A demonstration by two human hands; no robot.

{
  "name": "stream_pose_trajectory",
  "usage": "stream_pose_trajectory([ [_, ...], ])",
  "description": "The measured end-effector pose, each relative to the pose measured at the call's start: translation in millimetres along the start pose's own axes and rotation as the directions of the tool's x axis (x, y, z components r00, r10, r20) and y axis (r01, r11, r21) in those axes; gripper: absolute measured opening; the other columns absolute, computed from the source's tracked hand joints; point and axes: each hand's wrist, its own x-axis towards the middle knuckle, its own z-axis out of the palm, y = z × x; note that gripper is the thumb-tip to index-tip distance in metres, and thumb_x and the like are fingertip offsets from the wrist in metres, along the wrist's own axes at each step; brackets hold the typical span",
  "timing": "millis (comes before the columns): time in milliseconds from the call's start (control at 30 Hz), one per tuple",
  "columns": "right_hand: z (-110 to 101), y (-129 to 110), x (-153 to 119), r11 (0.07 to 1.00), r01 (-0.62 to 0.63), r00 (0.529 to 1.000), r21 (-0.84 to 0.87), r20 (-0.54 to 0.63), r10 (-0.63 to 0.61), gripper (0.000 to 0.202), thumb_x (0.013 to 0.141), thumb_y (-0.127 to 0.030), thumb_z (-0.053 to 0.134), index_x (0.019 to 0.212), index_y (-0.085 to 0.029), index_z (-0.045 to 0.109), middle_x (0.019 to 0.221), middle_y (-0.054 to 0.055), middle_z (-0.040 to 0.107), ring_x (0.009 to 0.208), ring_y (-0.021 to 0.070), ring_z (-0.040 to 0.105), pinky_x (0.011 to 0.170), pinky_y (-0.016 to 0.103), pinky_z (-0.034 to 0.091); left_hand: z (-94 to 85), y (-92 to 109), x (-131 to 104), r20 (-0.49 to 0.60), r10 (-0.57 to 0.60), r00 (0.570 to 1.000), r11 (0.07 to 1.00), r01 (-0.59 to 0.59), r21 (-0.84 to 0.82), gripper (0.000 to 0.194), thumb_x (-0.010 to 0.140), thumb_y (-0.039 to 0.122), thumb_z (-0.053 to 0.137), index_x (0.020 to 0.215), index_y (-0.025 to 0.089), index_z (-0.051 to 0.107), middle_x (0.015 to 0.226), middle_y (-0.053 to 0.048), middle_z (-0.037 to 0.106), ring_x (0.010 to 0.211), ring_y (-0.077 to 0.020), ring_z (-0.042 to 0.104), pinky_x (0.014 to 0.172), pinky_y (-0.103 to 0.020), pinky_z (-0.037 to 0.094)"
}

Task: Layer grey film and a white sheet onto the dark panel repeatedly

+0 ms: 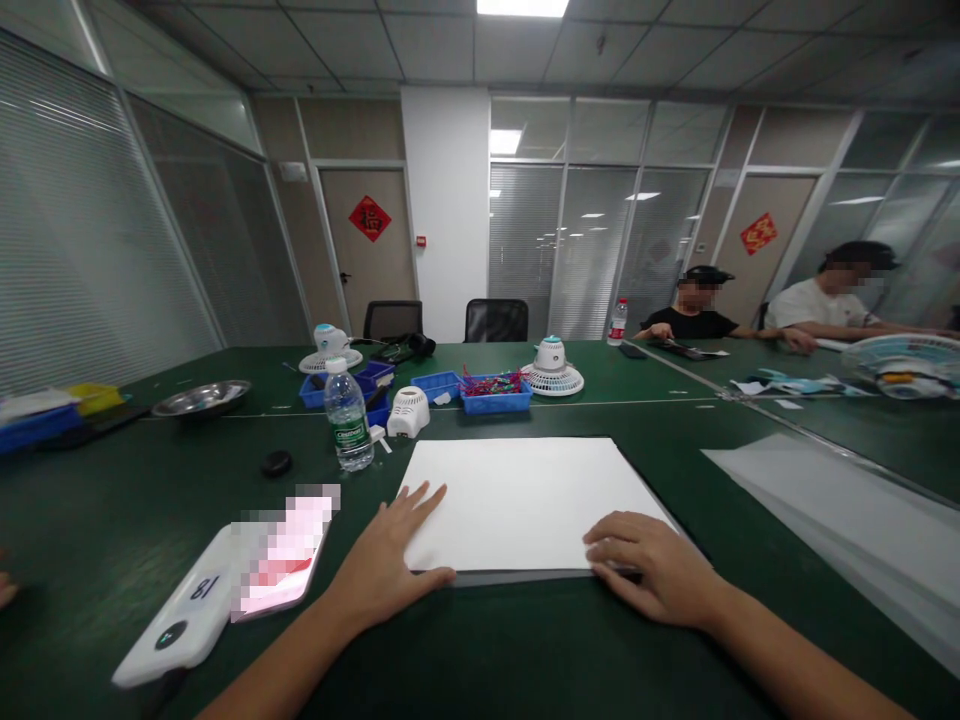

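Observation:
A blank white sheet (517, 500) lies on a dark board or pad, whose edge shows along the right side and front. At the sheet's left edge rests my left hand (390, 548), fingers spread over the corner and thumb near the front edge; it holds nothing. My right hand (649, 565) lies over the front right part of the sheet, its fingers loosely bent and slightly apart, with the thumb below them at the edge. Nothing is visible in its grasp. The white surface between both hands carries no marks.
Left of the sheet are a water bottle (349, 420), a pink-screened phone (289, 560), a white device (184, 605) and a metal dish (201, 398). Behind it stand a blue tray of wires (495, 401) and a white fan part (553, 372). Translucent sheets (840, 520) lie right. Two people sit far right.

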Motion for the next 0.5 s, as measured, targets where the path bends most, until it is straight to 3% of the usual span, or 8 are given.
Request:
stream_pose_trajectory([
  [100,-5.0,31.4,-8.3,0.971,-0.198,0.976,-0.132,-0.115,0.184,0.034,0.097,-0.037,0.05,0.123,-0.027,0.069,0.121,0.007,0.07,0.116,0.0228,0.061,0.104,0.042,0.046,-7.1,4.3,-0.1,0.117,0.015,0.993,0.998,-0.022,0.057,0.081,0.075,0.076,0.068,0.147,0.041,0.049,0.161,-0.004,0.039,0.151,-0.0377,0.027,0.12,-0.064,0.024],
  [167,-14.1,67.4,-27.5,0.834,-0.502,0.855,-0.229,-0.279,0.437,0.041,0.097,-0.043,0.046,0.127,-0.024,0.067,0.13,0.009,0.066,0.126,0.0257,0.055,0.111,0.046,0.04,-11.1,7.6,-0.9,0.146,0.017,0.989,0.996,-0.03,0.086,0.079,0.073,0.081,0.066,0.14,0.04,0.057,0.159,-0.004,0.042,0.15,-0.0381,0.028,0.12,-0.063,0.025],
  [233,-24.5,106.0,-59.8,0.606,-0.757,0.644,-0.244,-0.436,0.629,0.055,0.095,-0.051,0.042,0.134,-0.016,0.062,0.141,0.018,0.057,0.136,0.0354,0.045,0.112,0.057,0.036,-13.8,10.4,-2.2,0.151,0.029,0.988,0.993,-0.045,0.105,0.084,0.07,0.082,0.067,0.14,0.039,0.057,0.159,-0.005,0.041,0.15,-0.0382,0.029,0.12,-0.062,0.026],
  [300,-30.8,139.6,-100.1,0.379,-0.903,0.426,-0.201,-0.514,0.744,0.075,0.089,-0.062,0.046,0.137,-0.007,0.057,0.145,0.032,0.046,0.139,0.0523,0.034,0.104,0.075,0.03,-14.9,12.3,-3.4,0.152,0.038,0.988,0.992,-0.056,0.112,0.088,0.067,0.081,0.07,0.143,0.039,0.055,0.16,-0.005,0.04,0.15,-0.0382,0.029,0.12,-0.062,0.027],
  [367,-29.8,164.9,-138.2,0.105,-0.985,0.16,-0.138,-0.486,0.859,0.092,0.076,-0.079,0.053,0.135,-0.008,0.061,0.144,0.037,0.044,0.136,0.0607,0.032,0.097,0.078,0.03,-14.4,13.5,-4.1,0.155,0.041,0.987,0.992,-0.059,0.114,0.089,0.066,0.08,0.072,0.143,0.04,0.053,0.16,-0.004,0.038,0.15,-0.0383,0.029,0.12,-0.062,0.027],
  [400,-26.7,174.6,-152.9,0.032,-0.991,0.086,-0.126,-0.445,0.891,0.095,0.073,-0.084,0.052,0.131,-0.01,0.064,0.141,0.037,0.048,0.131,0.0623,0.037,0.093,0.079,0.032,-13.6,14.0,-4.2,0.156,0.041,0.987,0.992,-0.059,0.114,0.088,0.067,0.08,0.071,0.143,0.041,0.053,0.16,-0.004,0.038,0.15,-0.0382,0.029,0.12,-0.061,0.027],
  [433,-22.5,182.7,-163.6,0.012,-0.992,0.062,-0.127,-0.402,0.914,0.094,0.073,-0.086,0.049,0.128,-0.013,0.067,0.137,0.036,0.052,0.126,0.0617,0.043,0.09,0.078,0.034,-12.4,14.4,-4.2,0.157,0.04,0.987,0.992,-0.059,0.115,0.086,0.069,0.08,0.07,0.143,0.04,0.053,0.16,-0.003,0.038,0.15,-0.0378,0.029,0.12,-0.061,0.027],
  [500,-13.7,194.6,-172.5,0.105,-0.983,0.15,-0.149,-0.342,0.928,0.082,0.081,-0.081,0.038,0.124,-0.018,0.07,0.13,0.03,0.06,0.117,0.0553,0.055,0.086,0.075,0.04,-9.4,15.0,-3.9,0.148,0.037,0.988,0.992,-0.054,0.115,0.083,0.074,0.079,0.066,0.145,0.039,0.052,0.16,-0.003,0.038,0.15,-0.0363,0.029,0.121,-0.06,0.028],
])
